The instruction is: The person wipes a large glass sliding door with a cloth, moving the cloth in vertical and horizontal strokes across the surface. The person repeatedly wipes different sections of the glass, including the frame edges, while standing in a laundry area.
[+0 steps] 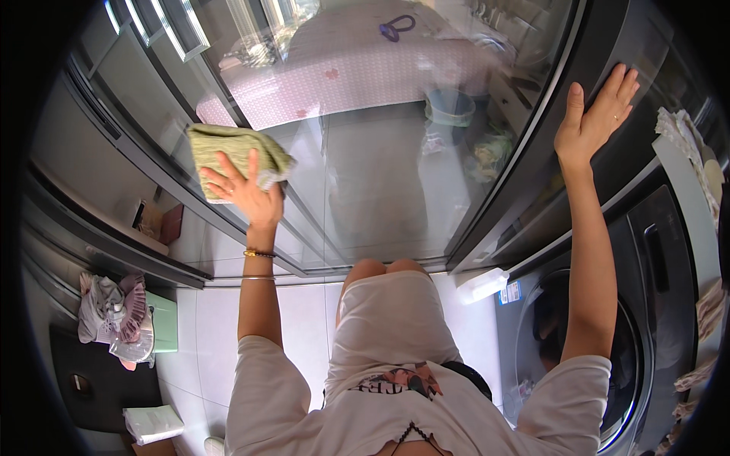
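My left hand (245, 191) presses a folded green cloth (236, 154) against a glass door panel (365, 188), near the left side of its pane. The fingers are spread over the cloth, and its pale edge shows beside the thumb. Flat on the dark door frame (513, 165) side at the right rests my right hand (596, 117), its thumb apart from the fingers and nothing in it. Through the glass appear a bed with a pink patterned cover (342, 74), a purple object (396, 27) on it, and a bin (450, 108).
A dark front-loading washing machine (656, 239) stands at my right, with a white bottle (482, 285) on the floor beside it. At left, clothes (114, 308) are heaped over a light green bin (163, 322). A white plastic-wrapped pack (153, 424) lies lower left.
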### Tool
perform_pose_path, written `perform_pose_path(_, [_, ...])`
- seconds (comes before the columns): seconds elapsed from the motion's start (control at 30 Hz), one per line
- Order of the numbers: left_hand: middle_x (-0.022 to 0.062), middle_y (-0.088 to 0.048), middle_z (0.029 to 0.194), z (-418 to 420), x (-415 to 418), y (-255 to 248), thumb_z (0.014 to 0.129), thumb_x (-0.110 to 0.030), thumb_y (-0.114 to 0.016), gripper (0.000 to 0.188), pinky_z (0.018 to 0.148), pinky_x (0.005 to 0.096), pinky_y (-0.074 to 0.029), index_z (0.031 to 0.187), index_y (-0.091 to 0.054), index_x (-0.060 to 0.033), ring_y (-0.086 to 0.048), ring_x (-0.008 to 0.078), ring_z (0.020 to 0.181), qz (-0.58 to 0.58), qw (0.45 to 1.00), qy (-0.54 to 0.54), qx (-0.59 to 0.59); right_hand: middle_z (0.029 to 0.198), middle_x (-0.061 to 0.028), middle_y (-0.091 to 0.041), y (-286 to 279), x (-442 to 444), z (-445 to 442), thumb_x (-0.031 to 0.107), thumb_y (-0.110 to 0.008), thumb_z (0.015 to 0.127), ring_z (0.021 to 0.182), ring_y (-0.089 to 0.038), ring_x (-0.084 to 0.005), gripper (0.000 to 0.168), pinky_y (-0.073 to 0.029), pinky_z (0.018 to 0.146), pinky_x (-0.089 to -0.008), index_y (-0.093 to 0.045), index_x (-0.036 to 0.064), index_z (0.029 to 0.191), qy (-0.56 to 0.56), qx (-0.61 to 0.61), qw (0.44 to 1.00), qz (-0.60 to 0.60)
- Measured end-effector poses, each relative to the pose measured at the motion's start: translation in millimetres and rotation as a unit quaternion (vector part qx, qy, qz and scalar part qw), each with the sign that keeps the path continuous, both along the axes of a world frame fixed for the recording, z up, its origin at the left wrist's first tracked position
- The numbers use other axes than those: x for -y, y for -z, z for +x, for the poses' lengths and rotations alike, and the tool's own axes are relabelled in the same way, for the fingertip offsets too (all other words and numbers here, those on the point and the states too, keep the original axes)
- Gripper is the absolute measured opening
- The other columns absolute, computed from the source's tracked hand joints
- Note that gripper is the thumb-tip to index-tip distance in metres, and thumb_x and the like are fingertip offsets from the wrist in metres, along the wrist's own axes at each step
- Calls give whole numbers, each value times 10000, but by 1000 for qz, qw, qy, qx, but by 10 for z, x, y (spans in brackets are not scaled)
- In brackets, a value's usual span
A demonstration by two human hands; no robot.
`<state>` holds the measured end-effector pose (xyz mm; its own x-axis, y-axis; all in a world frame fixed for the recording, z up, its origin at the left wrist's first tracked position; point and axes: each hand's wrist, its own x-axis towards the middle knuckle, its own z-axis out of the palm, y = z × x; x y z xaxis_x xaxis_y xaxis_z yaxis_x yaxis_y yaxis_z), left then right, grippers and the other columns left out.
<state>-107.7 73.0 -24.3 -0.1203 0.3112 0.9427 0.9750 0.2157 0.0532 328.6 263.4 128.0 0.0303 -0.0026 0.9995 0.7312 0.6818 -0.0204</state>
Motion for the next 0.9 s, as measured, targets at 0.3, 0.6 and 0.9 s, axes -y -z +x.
perform_pose_path(0.3, [189, -13, 1560, 74, 1, -161, 842, -322, -476, 865, 1101, 551, 108, 1469, -4, 41, 140, 419, 1412, 104, 977, 14, 186, 1539, -200, -167, -9, 51, -13, 433, -443, 961, 1428, -113, -384, 678, -41, 1112, -552, -229, 52, 1478, 10, 0, 1000, -14])
perform_pose_path(0.6, [232, 33, 1549, 90, 6, 366, 904, -398, -419, 851, 1111, 522, 99, 1459, 37, 59, 119, 404, 1420, 128, 957, 12, 258, 1543, -196, -161, -23, 48, -27, 433, -443, 961, 1435, -95, -370, 684, -17, 1117, -540, -219, 48, 1480, 8, -1, 1000, -20])
perform_pose_path(0.9, [291, 64, 1519, 80, -9, 934, 955, -362, -422, 854, 1147, 432, 34, 1411, 96, 141, 60, 374, 1429, 124, 933, -5, 337, 1544, -193, -156, -22, 55, -41, 440, -432, 965, 1436, -91, -367, 686, 3, 1120, -532, -216, 42, 1480, 13, -3, 1000, -26])
